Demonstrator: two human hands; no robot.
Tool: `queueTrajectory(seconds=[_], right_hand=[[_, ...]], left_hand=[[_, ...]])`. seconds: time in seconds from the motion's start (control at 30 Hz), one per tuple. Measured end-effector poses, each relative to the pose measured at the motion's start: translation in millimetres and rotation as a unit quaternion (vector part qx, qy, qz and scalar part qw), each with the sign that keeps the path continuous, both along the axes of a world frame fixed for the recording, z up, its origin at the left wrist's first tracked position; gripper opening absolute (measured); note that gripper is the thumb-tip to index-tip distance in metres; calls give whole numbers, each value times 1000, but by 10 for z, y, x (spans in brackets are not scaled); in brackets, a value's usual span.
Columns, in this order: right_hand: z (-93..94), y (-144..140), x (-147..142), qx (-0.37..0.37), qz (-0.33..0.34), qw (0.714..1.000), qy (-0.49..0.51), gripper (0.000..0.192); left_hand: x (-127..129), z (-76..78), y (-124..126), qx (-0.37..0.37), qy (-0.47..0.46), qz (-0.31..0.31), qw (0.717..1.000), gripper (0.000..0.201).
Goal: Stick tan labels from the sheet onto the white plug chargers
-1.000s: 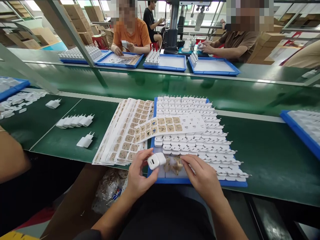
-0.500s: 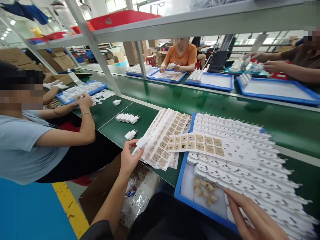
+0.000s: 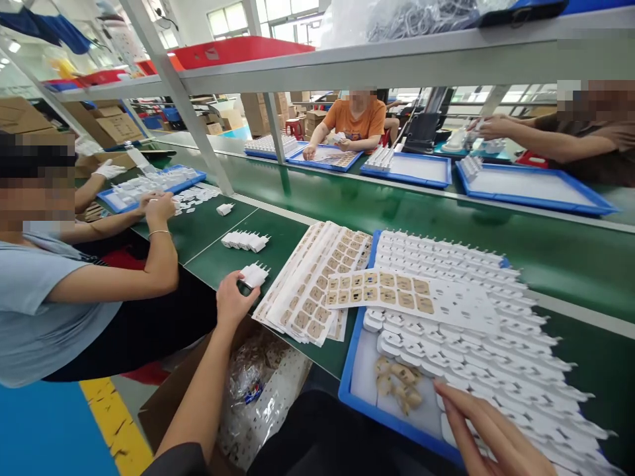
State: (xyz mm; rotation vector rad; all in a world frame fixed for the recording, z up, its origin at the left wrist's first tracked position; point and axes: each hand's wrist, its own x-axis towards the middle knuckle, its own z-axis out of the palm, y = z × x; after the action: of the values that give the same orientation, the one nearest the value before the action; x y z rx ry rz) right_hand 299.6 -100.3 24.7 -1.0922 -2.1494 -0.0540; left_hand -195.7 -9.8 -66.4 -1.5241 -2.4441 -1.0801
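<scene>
Blue plastic forms the tray (image 3: 353, 370) nearest the camera, and the right hand (image 3: 489, 430) lies over its front corner, fingers (image 3: 454, 400) stretched flat and slightly apart, clamped on nothing. The wrist runs out of the bottom edge, so the rest of that hand is cut off. Just beside the fingertips sits a small heap of tan peeled stickers (image 3: 397, 387), too crumpled to read. White chargers (image 3: 496, 350) fill the rest of the tray in rows, and the far right rows slide out of view. A sticker sheet (image 3: 411, 297) lies across them, half its labels gone.

To the left, the left hand (image 3: 233, 301) reaches over the edge of the green desk (image 3: 218, 258) to a white charger (image 3: 254, 274) that rests on the desk; the fingers close on its near end, though the palm hides how firmly. A fanned stack of sticker sheets (image 3: 307, 291) lies between that charger and the tray. Below the desk edge a clear bag (image 3: 258, 390) sits in a box, its contents hard to make out.

Farther off stand a row of chargers (image 3: 245, 240), a neighbour's arm (image 3: 149, 264), and more trays (image 3: 536, 188) across the belt.
</scene>
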Motion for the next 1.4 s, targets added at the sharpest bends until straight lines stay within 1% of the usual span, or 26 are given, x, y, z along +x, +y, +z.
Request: queueTrajectory(seconds=[0.1,0.17,0.23,0.3,0.37,0.43,0.47,0.53,0.57,0.63,0.7,0.77,0.87,0.93,1.0,1.07,1.17,1.3,1.4], right_hand=[[54,-36,-18,-6,-10,1000,14,24],[84,-59,-49,-8,-29,999,32,25],[111,-73,-77,-14,-49,998,47,26],[142,-73,-85,-17,-63,996,56,27],[183,-53,-65,-18,-66,996,50,26],[239,6,-21,-18,-68,997,29,23],[273,58,6,-20,-69,997,14,22],[351,225,58,-27,-68,997,-26,19],[394,343,77,-35,-65,996,-51,18],[474,645,93,-64,-59,991,-102,19],[528,1000,82,-121,-63,982,-134,22],[531,1348,56,-134,-69,978,-145,23],[445,1739,16,-157,-75,973,-153,22],[370,1876,1,-168,-71,971,-152,20],[327,1926,0,-169,-63,974,-140,19],[330,1919,13,-160,-51,978,-122,21],[400,1858,46,-131,-30,986,-99,22],[499,1734,61,-70,-9,993,-96,19],[524,1646,38,-24,-1,994,-104,18]], left_hand=[[-148,71,51,-13,-4,12,1000,48],[-208,139,87,-10,-2,5,1000,52],[-167,229,129,18,13,-13,1000,54],[23,355,186,46,18,-50,998,56],[374,531,269,38,-16,-122,992,54],[847,749,387,0,-67,-237,969,48],[1108,864,461,-8,-70,-300,951,44],[1629,1073,637,-32,-59,-427,902,36],[1872,1155,735,-49,-43,-475,878,35],[2290,1253,932,-86,1,-528,845,37],[2597,1266,1105,-103,15,-548,830,40],[2789,1222,1229,-111,17,-554,825,43],[2903,1130,1321,-124,13,-557,821,46],[2911,1090,1348,-133,5,-559,818,46],[2900,1080,1370,-141,-8,-562,815,43],[2887,1098,1393,-146,-27,-565,812,36],[2872,1162,1419,-159,-70,-573,801,28],[2857,1285,1408,-207,-141,-588,769,37],[2861,1386,1373,-237,-182,-587,753,37]])
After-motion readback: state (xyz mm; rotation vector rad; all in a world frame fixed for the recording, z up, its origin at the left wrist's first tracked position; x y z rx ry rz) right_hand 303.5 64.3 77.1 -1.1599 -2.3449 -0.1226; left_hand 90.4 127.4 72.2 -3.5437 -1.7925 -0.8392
